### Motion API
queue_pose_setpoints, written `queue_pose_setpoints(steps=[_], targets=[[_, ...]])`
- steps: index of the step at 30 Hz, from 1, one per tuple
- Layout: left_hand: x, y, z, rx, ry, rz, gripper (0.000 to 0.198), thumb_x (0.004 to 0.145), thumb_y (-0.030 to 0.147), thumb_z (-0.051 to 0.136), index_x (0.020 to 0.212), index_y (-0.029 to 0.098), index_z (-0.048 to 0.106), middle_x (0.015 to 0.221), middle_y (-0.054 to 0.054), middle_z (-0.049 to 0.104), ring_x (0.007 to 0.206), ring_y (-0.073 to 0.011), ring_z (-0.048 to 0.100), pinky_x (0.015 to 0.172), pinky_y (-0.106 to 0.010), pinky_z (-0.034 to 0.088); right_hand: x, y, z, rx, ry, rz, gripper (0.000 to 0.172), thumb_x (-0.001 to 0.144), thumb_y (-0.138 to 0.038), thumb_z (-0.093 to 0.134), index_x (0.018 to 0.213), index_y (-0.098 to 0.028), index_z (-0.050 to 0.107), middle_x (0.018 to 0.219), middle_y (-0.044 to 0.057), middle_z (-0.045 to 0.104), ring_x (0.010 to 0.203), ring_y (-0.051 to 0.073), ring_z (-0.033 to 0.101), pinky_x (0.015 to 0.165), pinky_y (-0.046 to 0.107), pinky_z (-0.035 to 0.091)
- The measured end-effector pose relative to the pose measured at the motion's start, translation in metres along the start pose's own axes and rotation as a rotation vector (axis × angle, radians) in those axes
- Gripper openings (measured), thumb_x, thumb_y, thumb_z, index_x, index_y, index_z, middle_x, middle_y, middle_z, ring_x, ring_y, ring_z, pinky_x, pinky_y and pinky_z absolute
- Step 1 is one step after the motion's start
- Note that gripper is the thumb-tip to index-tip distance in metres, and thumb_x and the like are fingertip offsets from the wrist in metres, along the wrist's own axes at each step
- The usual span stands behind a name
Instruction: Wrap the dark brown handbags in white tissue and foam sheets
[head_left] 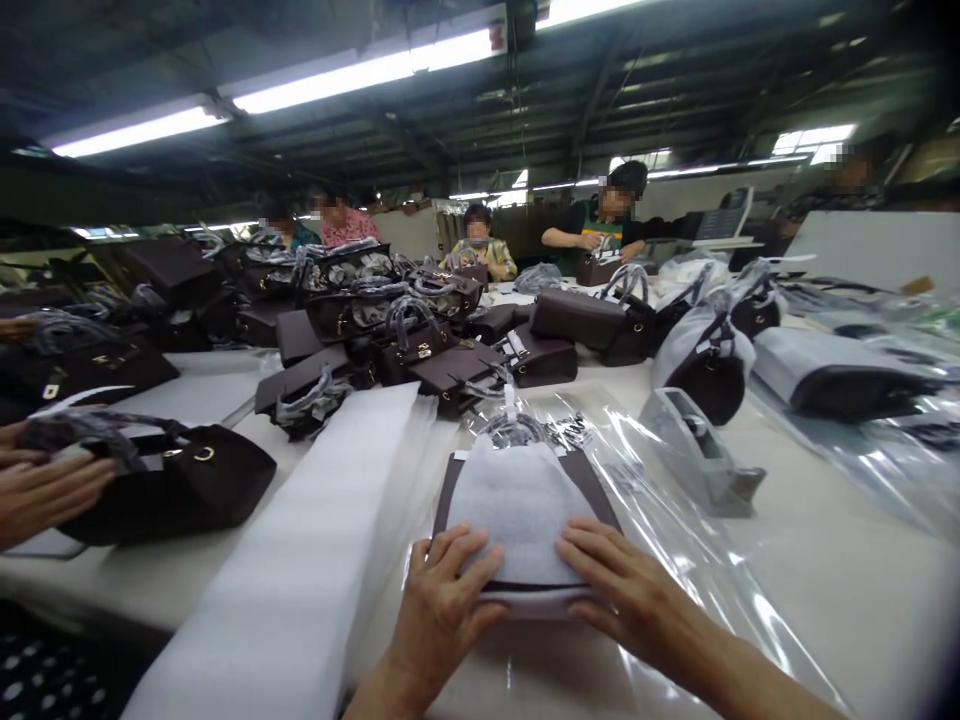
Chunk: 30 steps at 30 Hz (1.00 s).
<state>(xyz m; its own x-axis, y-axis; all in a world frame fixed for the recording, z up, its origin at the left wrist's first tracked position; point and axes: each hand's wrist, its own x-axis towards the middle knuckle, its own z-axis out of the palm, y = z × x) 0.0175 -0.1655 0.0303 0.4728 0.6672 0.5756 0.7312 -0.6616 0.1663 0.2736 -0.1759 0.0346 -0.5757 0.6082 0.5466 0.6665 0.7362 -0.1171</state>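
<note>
Fluorescent tubes point(375, 72) lit a workshop table point(825, 560) crowded with dark handbags.

At six o'clock, the left hand point(439, 610) and right hand point(626, 590) lay flat, fingers spread and gripping nothing, on the near edge of a brown handbag point(596, 490) covered by a white foam sheet point(517, 510) and lying on clear plastic film point(675, 540). A long foam roll point(315, 560) ran just beside it at eight o'clock. At nine o'clock another person's hand point(45, 495) touched a dark bag point(187, 485). A tape dispenser point(701, 450) stood at two o'clock, and seated workers point(600, 225) sat at twelve.
</note>
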Motion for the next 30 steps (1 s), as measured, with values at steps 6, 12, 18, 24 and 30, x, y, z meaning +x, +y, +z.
queue_pose_setpoints(steps=[6,12,18,24,30], targets=[[-0.007,-0.005,0.007,-0.023,0.035,0.016,0.032,0.079,0.05,0.057,0.102,0.027,0.061,0.105,-0.003,0.064,0.101,-0.026,0.054,0.078,-0.04,0.04,0.062,0.032,-0.027,0.2,-0.03,0.163,0.026,0.09,-0.032,0.046,0.101,-0.019,0.065,0.106,0.009,0.062,0.101,0.02,0.058,0.088,0.035,0.049],[-0.008,-0.005,0.009,-0.046,0.074,0.016,0.028,0.084,0.047,0.05,0.098,0.026,0.062,0.099,-0.003,0.064,0.101,-0.0249,0.054,0.079,-0.039,0.039,0.131,0.076,0.02,0.434,-0.314,0.093,0.033,0.091,-0.032,0.042,0.113,-0.016,0.062,0.115,0.008,0.062,0.111,0.021,0.055,0.097,0.039,0.043],[0.003,-0.004,-0.002,-0.105,-0.061,-0.032,0.029,0.068,0.04,0.072,0.091,0.025,0.062,0.095,-0.001,0.064,0.097,-0.0226,0.055,0.077,-0.036,0.04,0.11,0.075,0.027,0.555,-0.416,0.181,0.038,0.093,-0.039,0.036,0.105,-0.018,0.065,0.112,0.005,0.063,0.11,0.02,0.056,0.096,0.038,0.044],[0.002,-0.007,0.001,-0.119,-0.093,-0.05,0.033,0.064,0.038,0.076,0.09,0.024,0.063,0.098,-0.001,0.062,0.097,-0.0219,0.054,0.077,-0.036,0.041,0.021,0.028,-0.014,0.378,-0.022,0.25,0.063,0.077,-0.067,0.048,0.117,-0.019,0.05,0.135,0.016,0.042,0.122,0.03,0.043,0.097,0.045,0.042],[0.0,-0.001,0.003,-0.131,-0.077,-0.074,0.036,0.064,0.034,0.077,0.095,0.022,0.063,0.101,-0.005,0.061,0.097,-0.0235,0.053,0.078,-0.037,0.044,-0.04,-0.011,0.029,0.02,0.193,0.315,0.073,0.08,-0.038,0.062,0.14,-0.016,0.026,0.13,0.018,0.046,0.127,0.032,0.037,0.099,0.056,0.037]])
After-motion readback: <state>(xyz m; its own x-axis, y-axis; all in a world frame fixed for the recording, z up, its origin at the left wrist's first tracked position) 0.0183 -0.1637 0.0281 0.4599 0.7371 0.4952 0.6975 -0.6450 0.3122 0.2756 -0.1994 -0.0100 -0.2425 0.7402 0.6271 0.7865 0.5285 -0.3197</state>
